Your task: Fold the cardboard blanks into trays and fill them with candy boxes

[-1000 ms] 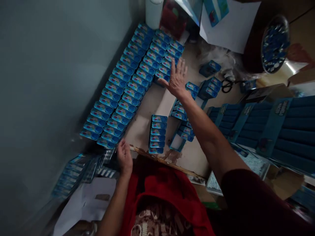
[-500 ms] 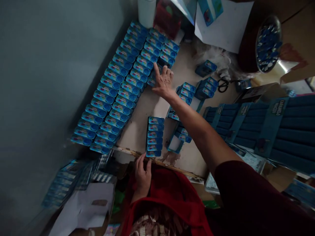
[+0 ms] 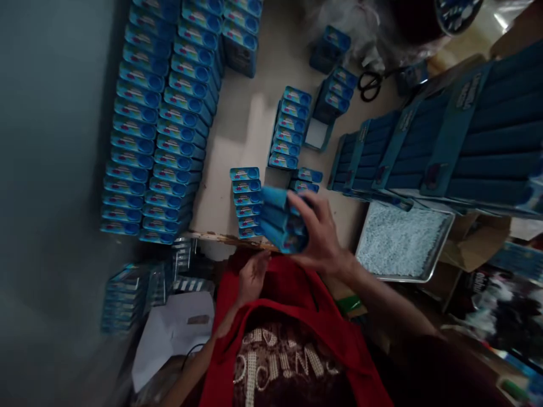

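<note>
Several blue boxes [image 3: 274,217] are held together in my right hand [image 3: 320,232], tilted above the front part of the table and smeared by motion. My left hand [image 3: 253,277] is below the table's front edge, palm turned up in front of the red apron, with nothing visible in it. Just left of the held boxes stands a short row of blue boxes [image 3: 246,199]. Behind them, another row [image 3: 289,129] sits in a tray. Long columns of the same boxes [image 3: 178,131] cover the table's left side.
Black scissors [image 3: 370,86] lie at the back right. Stacked blue packs [image 3: 479,135] fill the right side, above a metal tray of pale pieces [image 3: 401,240]. A wall borders the left; a white cut sheet [image 3: 176,330] is below the table.
My right hand has come back from the far columns toward me and now holds several boxes. My left hand has turned palm up, away from the short row. The view has shifted.
</note>
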`<action>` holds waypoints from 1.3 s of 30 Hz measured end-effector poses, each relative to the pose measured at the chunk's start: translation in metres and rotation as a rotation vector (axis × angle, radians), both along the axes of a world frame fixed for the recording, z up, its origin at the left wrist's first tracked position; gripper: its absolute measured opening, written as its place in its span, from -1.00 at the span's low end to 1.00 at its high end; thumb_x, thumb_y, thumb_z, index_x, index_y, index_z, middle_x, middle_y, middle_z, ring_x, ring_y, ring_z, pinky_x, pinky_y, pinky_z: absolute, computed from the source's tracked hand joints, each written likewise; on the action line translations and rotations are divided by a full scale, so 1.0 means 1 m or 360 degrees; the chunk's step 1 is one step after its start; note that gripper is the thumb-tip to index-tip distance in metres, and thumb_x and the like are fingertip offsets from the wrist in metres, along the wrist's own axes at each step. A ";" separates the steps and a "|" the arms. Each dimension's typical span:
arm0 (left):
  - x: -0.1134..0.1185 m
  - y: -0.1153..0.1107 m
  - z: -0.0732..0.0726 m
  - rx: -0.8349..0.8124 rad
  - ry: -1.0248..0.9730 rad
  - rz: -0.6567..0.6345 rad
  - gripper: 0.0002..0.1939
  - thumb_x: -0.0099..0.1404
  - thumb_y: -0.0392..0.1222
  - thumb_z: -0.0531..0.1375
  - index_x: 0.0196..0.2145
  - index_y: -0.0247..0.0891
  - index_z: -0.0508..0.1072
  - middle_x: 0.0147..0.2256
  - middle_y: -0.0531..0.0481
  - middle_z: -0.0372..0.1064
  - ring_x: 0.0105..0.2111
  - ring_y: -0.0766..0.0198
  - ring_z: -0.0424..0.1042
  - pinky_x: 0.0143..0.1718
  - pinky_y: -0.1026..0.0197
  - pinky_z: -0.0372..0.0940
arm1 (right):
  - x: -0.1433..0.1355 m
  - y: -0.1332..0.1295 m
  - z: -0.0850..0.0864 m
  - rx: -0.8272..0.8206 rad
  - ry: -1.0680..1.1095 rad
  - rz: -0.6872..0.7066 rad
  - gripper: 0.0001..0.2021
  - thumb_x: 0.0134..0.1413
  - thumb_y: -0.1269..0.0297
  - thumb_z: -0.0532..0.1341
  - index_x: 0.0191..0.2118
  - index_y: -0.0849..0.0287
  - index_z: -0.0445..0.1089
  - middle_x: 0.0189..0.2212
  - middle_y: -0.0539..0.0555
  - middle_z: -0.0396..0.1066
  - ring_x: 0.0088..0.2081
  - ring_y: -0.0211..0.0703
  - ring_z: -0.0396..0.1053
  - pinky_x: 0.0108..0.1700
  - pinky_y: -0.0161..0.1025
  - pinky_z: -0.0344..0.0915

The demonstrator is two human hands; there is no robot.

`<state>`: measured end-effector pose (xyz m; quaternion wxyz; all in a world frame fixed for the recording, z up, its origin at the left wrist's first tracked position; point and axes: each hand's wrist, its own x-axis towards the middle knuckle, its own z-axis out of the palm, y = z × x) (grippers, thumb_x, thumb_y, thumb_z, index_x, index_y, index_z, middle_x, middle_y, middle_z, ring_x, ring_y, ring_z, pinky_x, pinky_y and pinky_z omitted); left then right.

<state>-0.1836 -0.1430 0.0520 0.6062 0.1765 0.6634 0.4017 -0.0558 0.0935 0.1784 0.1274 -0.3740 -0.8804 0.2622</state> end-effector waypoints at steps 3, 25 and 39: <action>0.009 0.019 0.006 0.0264 -0.0090 0.0058 -0.28 0.52 0.29 0.12 0.44 -0.16 0.30 0.37 -0.26 0.34 0.34 -0.07 0.41 0.36 -0.12 0.35 | 0.053 -0.065 -0.039 0.0004 -0.0104 -0.0106 0.02 0.15 0.01 0.36 0.61 0.05 -0.11 0.28 0.33 0.21 0.24 0.30 0.31 0.21 0.22 0.43; 0.075 0.147 -0.055 0.0693 0.0505 0.0040 -0.44 0.59 0.28 -0.02 0.21 -0.15 0.43 0.38 -0.25 0.29 0.43 0.05 0.25 0.49 -0.11 0.10 | 0.076 -0.079 -0.166 0.0326 -0.0315 -0.0315 -0.42 0.37 0.18 0.22 0.46 0.00 0.31 0.42 0.30 0.22 0.45 0.29 0.17 0.44 0.27 0.21; 0.080 0.155 -0.074 0.0388 0.1087 0.0062 -0.42 0.58 0.24 0.01 0.19 -0.27 0.46 0.16 -0.32 0.45 0.23 0.02 0.39 0.35 -0.07 0.22 | 0.079 -0.081 -0.175 0.0209 -0.0556 -0.0231 -0.34 0.44 0.19 0.12 0.55 0.19 0.11 0.50 0.36 0.15 0.50 0.22 0.13 0.53 0.29 -0.03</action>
